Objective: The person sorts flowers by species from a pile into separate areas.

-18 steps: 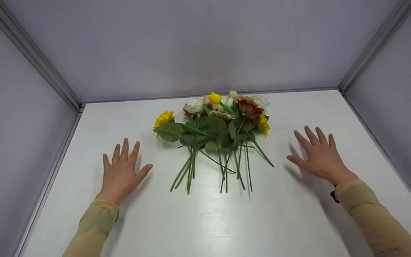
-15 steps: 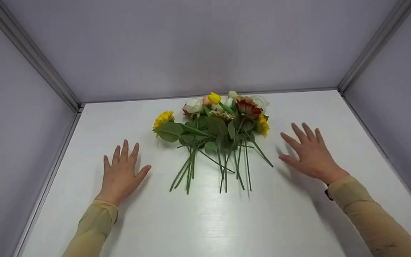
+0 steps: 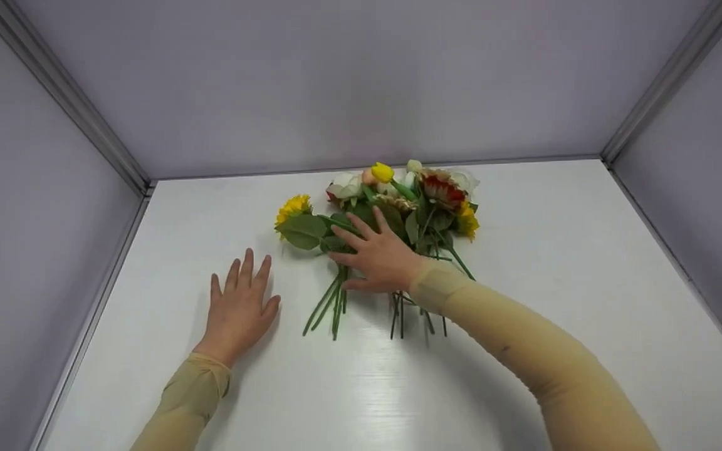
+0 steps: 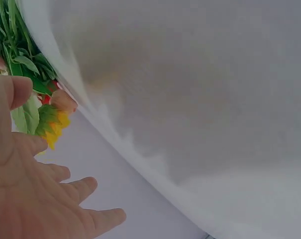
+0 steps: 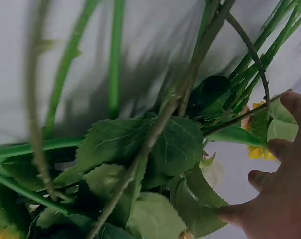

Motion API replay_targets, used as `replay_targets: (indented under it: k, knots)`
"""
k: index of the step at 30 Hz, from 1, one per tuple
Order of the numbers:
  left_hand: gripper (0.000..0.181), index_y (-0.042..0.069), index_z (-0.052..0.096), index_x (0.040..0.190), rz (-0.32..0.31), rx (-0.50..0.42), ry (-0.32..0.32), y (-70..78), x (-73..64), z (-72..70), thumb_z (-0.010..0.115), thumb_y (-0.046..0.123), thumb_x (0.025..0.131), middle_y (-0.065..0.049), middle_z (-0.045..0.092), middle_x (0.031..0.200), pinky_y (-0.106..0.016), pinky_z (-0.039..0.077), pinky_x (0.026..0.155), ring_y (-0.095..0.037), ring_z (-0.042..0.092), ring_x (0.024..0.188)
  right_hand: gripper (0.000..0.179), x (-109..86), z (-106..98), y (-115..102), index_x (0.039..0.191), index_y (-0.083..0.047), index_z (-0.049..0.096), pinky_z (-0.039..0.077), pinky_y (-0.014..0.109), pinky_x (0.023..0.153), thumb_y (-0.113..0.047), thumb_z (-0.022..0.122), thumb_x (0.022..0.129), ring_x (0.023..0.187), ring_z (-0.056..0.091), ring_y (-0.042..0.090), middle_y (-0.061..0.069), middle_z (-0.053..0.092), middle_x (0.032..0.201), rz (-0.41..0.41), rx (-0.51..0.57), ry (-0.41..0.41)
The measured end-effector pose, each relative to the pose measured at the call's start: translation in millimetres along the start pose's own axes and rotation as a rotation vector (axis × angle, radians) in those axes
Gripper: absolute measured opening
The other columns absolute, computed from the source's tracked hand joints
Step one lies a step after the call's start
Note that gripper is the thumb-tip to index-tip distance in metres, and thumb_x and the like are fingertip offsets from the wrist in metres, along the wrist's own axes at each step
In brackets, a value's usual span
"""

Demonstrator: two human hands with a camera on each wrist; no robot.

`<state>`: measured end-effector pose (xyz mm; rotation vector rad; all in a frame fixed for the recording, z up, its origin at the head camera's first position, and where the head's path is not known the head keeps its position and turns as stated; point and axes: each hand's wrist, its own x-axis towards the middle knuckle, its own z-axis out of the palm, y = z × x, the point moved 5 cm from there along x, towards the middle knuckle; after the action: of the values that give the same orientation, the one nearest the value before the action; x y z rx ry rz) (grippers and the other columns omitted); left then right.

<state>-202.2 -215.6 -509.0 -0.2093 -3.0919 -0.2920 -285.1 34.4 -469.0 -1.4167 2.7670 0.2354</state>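
Note:
A loose pile of artificial flowers lies toward the table's far side, blooms away from me and green stems [image 3: 323,307] toward me. My right hand [image 3: 383,257] is over the middle of the pile with its fingers spread, overlapping leaves and stems. In the right wrist view its fingertips are close by leaves [image 5: 200,199] and a thin stem. To the left of the pile, my left hand [image 3: 239,310] is spread above the white table, holding nothing. A yellow sunflower [image 3: 294,210] with a broad leaf [image 3: 301,232] lies nearest to it.
Among the blooms are a yellow tulip [image 3: 382,172], a red-and-beige flower [image 3: 442,190], a white flower [image 3: 345,186] and another yellow bloom [image 3: 467,221]. Grey panels with metal corner posts [image 3: 655,94] enclose the white table [image 3: 586,263] at the back and sides.
My right hand has swept left from beside the pile to over its middle. The left hand has shifted slightly right. The flowers lie as before.

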Motion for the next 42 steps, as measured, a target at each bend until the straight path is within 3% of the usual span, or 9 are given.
replay_targets:
  k: [3, 8, 14, 21, 32, 42]
  knots:
    - [0.076, 0.014, 0.025, 0.164, 0.046, 0.008, -0.004, 23.7, -1.3, 2.0, 0.06, 0.041, 0.102, -0.018, 0.01, 0.17, -0.073, 0.006, 0.116, -0.043, 0.014, 0.153, 0.075, 6.4, 15.1, 11.0, 0.161, -0.036, 0.033, 0.005, 0.075, 0.115, -0.074, 0.044, 0.097, 0.155, 0.004, 0.041, 0.006, 0.01, 0.171, 0.112, 0.073, -0.098]
    - [0.077, 0.018, 0.026, 0.164, 0.15, 0.035, -0.022, 66.3, -0.4, 6.5, 0.059, 0.048, 0.102, -0.016, 0.012, 0.17, -0.071, 0.01, 0.117, -0.041, 0.017, 0.153, 0.081, -6.9, 37.9, 31.1, 0.164, -0.036, 0.023, 0.017, 0.077, 0.112, -0.075, 0.043, 0.096, 0.154, 0.008, 0.044, 0.003, 0.005, 0.172, 0.24, 0.235, -0.194]
    - [0.076, 0.024, 0.021, 0.165, 0.237, 0.031, -0.053, 113.9, 8.3, 15.0, 0.051, 0.057, 0.103, -0.011, 0.009, 0.171, -0.069, 0.009, 0.118, -0.037, 0.015, 0.154, 0.082, -26.5, 47.5, 52.6, 0.164, -0.034, 0.026, 0.014, 0.079, 0.111, -0.075, 0.044, 0.096, 0.154, 0.005, 0.044, 0.003, 0.006, 0.172, 0.284, 0.299, -0.172]
    - [0.075, 0.027, 0.019, 0.166, 0.331, 0.021, -0.078, 161.9, 18.0, 27.0, 0.044, 0.062, 0.104, -0.009, 0.007, 0.172, -0.068, 0.01, 0.119, -0.035, 0.014, 0.155, 0.07, -58.7, 55.6, 83.0, 0.162, -0.028, 0.033, 0.018, 0.08, 0.109, -0.064, 0.042, 0.103, 0.153, 0.007, 0.045, 0.004, 0.01, 0.171, 0.303, 0.354, -0.135]
    - [0.077, 0.028, 0.014, 0.166, 0.43, 0.037, -0.081, 217.9, 23.4, 36.8, 0.04, 0.065, 0.104, -0.007, 0.006, 0.172, -0.067, 0.012, 0.119, -0.034, 0.014, 0.155, 0.069, -106.8, 70.1, 128.0, 0.16, -0.023, 0.037, 0.019, 0.081, 0.108, -0.063, 0.038, 0.105, 0.153, 0.007, 0.047, 0.01, 0.016, 0.17, 0.332, 0.414, -0.094]
    - [0.076, 0.034, 0.012, 0.166, 0.453, 0.051, -0.13, 261.7, 26.5, 42.0, 0.038, 0.067, 0.102, -0.005, 0.004, 0.172, -0.065, 0.011, 0.12, -0.031, 0.011, 0.156, 0.071, -158.0, 84.6, 171.6, 0.159, -0.025, 0.04, 0.013, 0.079, 0.111, -0.068, 0.038, 0.103, 0.154, 0.009, 0.043, 0.005, 0.016, 0.17, 0.379, 0.365, -0.081]
